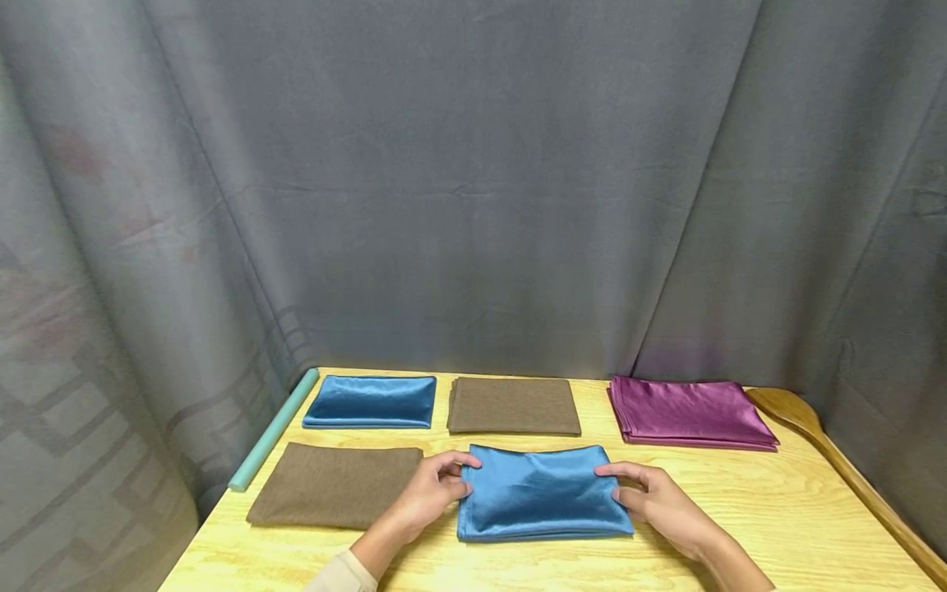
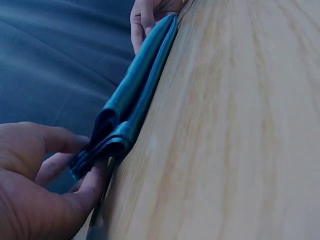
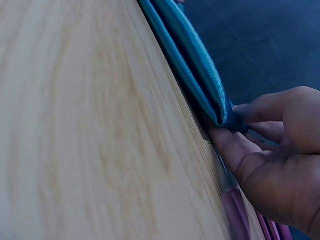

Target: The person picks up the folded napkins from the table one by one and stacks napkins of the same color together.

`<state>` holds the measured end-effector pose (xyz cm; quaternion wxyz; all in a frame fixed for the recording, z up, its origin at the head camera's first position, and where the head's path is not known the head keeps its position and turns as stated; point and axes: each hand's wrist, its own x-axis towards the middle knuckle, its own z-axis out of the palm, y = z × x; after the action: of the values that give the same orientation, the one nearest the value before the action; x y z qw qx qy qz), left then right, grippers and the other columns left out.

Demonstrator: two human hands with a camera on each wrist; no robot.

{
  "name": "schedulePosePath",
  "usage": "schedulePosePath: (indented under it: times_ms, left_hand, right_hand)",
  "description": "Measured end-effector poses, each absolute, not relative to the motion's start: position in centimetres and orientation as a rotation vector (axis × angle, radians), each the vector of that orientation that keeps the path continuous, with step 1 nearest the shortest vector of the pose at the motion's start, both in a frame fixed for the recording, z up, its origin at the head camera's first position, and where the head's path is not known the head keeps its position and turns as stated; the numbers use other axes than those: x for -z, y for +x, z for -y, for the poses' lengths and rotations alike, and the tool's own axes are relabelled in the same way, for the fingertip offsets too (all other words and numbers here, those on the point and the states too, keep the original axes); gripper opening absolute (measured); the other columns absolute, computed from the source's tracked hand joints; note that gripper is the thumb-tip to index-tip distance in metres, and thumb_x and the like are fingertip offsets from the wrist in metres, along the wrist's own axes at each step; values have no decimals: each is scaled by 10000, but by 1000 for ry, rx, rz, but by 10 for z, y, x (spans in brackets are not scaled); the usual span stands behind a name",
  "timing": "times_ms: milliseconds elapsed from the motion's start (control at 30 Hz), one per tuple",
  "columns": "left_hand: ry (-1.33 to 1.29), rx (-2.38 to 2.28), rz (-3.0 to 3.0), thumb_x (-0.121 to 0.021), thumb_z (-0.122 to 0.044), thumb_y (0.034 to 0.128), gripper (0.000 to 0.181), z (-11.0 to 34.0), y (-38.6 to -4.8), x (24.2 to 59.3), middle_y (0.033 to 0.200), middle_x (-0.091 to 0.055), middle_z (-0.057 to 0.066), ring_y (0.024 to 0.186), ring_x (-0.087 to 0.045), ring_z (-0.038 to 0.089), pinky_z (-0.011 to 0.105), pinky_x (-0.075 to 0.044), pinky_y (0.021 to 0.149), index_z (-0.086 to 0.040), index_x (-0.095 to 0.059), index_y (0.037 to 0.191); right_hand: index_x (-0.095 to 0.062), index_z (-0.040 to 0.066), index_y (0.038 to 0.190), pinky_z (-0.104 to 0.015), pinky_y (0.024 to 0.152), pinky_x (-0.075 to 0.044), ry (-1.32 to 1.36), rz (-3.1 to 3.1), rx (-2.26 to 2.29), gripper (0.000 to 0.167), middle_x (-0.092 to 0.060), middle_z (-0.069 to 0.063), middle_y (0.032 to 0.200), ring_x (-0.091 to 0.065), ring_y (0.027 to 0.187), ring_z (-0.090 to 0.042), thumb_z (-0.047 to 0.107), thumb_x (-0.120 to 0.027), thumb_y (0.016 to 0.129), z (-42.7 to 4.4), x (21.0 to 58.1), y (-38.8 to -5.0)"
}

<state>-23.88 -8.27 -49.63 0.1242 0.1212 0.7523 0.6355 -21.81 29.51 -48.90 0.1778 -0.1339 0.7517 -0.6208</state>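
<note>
Folded blue cloth (image 1: 543, 497), pinched at both ends

Place: front centre of table (image 1: 547, 567). Left hand (image 1: 425, 492): fingers and thumb gripping its left edge. Right hand (image 1: 661, 503): same grip, right edge. Just left: brown cloth (image 1: 333, 485). Back row, left to right: second blue cloth (image 1: 372, 401), second brown cloth (image 1: 514, 405), purple cloth (image 1: 688, 413). Left edge: green rod (image 1: 274, 432). Right edge: wooden utensil (image 1: 788, 409).

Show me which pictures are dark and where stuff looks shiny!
Head view: the brightest and warmest, with a yellow table and pale shine on the front blue cloth and the purple cloth; left wrist view: dimmer and bluish, the left hand looking dusky; right wrist view: dim and bluish too, the right hand just as dusky.
</note>
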Motion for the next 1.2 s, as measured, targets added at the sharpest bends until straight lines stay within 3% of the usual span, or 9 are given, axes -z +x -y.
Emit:
schedulePosePath:
  times_ms: [133,233,400,500,800,1067,1200]
  left_hand:
    - [355,-1781,-2204,-705,20,855,336,83,-239,496,899,-496,5,758,-445,114,205,-433,662,-14,-724,1189]
    - [351,-1750,-2203,-722,22,847,356,83,-239,495,903,-471,5,757,-432,121,210,-424,652,-25,-722,1200]
    - [346,-1759,-2195,-734,39,839,402,83,-238,494,1027,-578,56,803,-521,116,214,-479,680,-20,-706,1236]
    - [349,-1772,-2189,-731,53,835,440,82,-237,494,1049,-583,85,815,-544,120,211,-489,679,-12,-689,1269]
    - [361,-1799,-2208,-716,65,849,482,84,-237,487,1045,-529,78,741,-495,97,184,-450,623,-32,-672,1319]
    - [378,-1841,-2145,-701,58,873,503,90,-239,485,1290,-501,179,782,-550,91,203,-513,690,-57,-650,1361]
    - [410,-1872,-2063,-691,44,896,539,90,-240,484,1283,-582,177,853,-630,106,231,-568,727,-56,-601,1417]
  right_hand:
    - [-436,-154,1456,-269,895,-576,-404,-2110,1746,473,-564,-52,1057,-613,990,-89,70,-516,1047,-297,491,-219]
    - [-419,-141,1471,-289,887,-586,-406,-2110,1753,482,-569,-98,1124,-619,1005,-95,68,-517,1048,-298,493,-220]
    - [-388,-113,1500,-316,883,-598,-391,-2137,1764,531,-540,-272,1275,-636,1042,-125,76,-556,1032,-299,494,-220]
    - [-407,-92,1499,-311,885,-591,-363,-2158,1760,542,-512,-310,1324,-633,1056,-124,83,-586,1019,-298,494,-220]
    - [-391,-89,1506,-372,878,-618,-383,-2103,1836,535,-575,-185,1266,-678,1056,-128,72,-573,1030,-296,492,-219]
    - [-379,-95,1507,-391,914,-611,-372,-2053,1892,547,-577,-84,1265,-697,1076,-143,69,-580,1026,-296,488,-217]
    - [-390,-89,1507,-384,918,-609,-365,-2054,1914,545,-556,-74,1267,-692,1069,-135,67,-586,1023,-295,485,-217]
